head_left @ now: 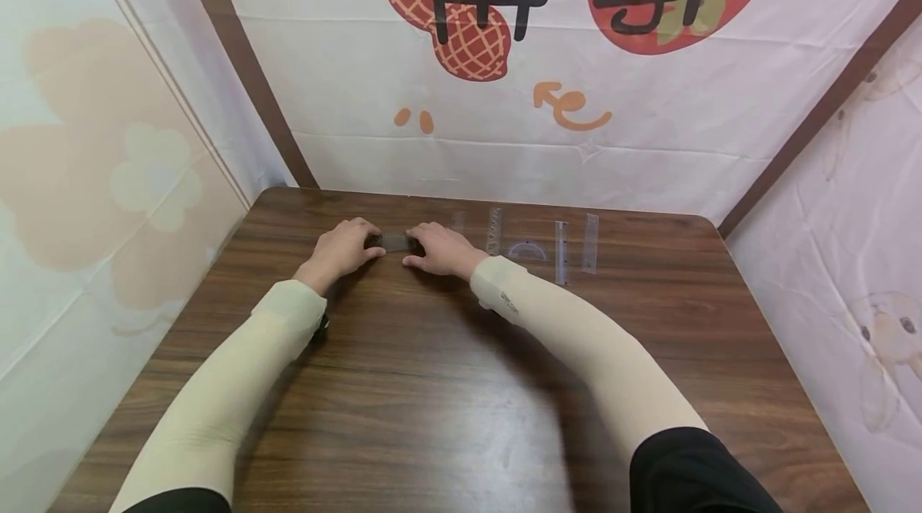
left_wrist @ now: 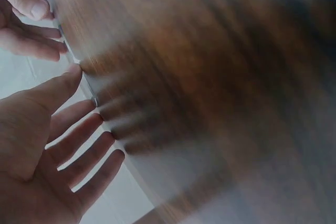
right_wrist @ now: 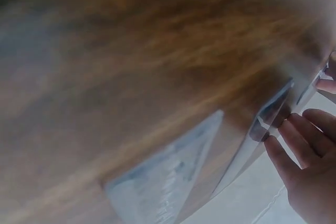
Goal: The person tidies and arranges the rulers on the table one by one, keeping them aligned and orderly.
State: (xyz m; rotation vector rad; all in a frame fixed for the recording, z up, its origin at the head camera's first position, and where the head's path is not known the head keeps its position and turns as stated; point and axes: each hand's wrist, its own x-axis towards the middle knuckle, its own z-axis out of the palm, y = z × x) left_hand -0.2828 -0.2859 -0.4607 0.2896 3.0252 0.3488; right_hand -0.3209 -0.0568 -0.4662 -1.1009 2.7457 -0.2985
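Note:
Near the far left of the table, a small clear plastic piece (head_left: 394, 242) lies between my two hands; its exact shape is hard to make out. My left hand (head_left: 342, 247) is at its left end, with thumb and fingers apart. In the left wrist view this hand (left_wrist: 47, 135) has its fingers fairly straight and spread, tips on the table. My right hand (head_left: 445, 249) is at the other end, fingertips touching down. The right wrist view shows straight fingers (right_wrist: 302, 140) beside a clear piece (right_wrist: 252, 142) and a clear set square (right_wrist: 165, 174).
Right of my hands lie a clear ruler (head_left: 494, 230), a protractor (head_left: 528, 250) and two more clear rulers, one nearer (head_left: 561, 253) and one farther right (head_left: 591, 243). The wooden table (head_left: 425, 385) ends at a printed fabric wall (head_left: 346, 97).

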